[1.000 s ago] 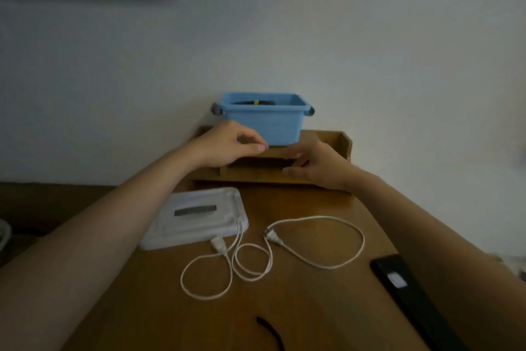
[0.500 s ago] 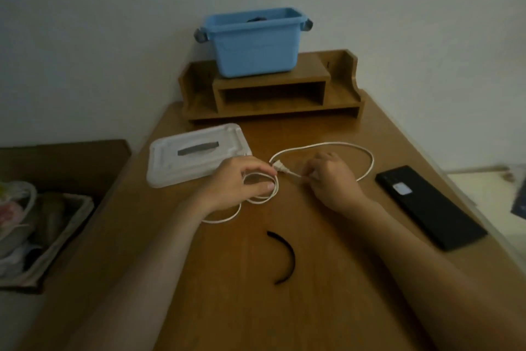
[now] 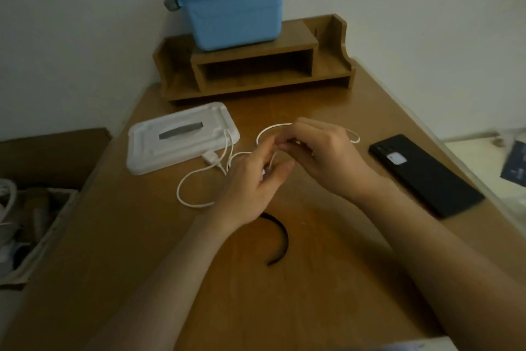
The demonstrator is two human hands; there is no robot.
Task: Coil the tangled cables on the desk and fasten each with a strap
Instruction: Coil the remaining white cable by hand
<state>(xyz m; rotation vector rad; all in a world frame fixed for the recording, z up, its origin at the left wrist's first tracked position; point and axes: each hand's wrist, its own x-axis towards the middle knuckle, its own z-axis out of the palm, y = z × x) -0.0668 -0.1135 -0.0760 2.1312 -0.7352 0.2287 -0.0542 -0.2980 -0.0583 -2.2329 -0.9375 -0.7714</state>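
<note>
Closest to the camera on the wooden worktop (image 3: 313, 293) there's a black strap (image 3: 280, 239) lying in a loose curve, nobody touching it, and one end tucks out of sight under the left wrist. Just past that, both hands meet over the middle. The left hand (image 3: 250, 182) has its grip closed narrow on the white cable (image 3: 187, 194), with a bit of it showing between thumb and fingers. The right hand (image 3: 321, 157) has its fingers curled in toward the left one, pinching the same cable. The rest of the cable sprawls on the worktop: a big loop hangs out to the left, another arc pokes out beyond the right hand, and the white plug (image 3: 210, 157) sits right against the edge of a white plastic lid (image 3: 176, 145). Off to the right, well apart from the hands, a black phone (image 3: 421, 174) lies flat. On the left, lower than the worktop, is a basket (image 3: 42, 237) of stuff I can't make out. At the back against the wall sits a wooden desk organizer (image 3: 256, 66) with a blue plastic bin (image 3: 233, 9) on top.
</note>
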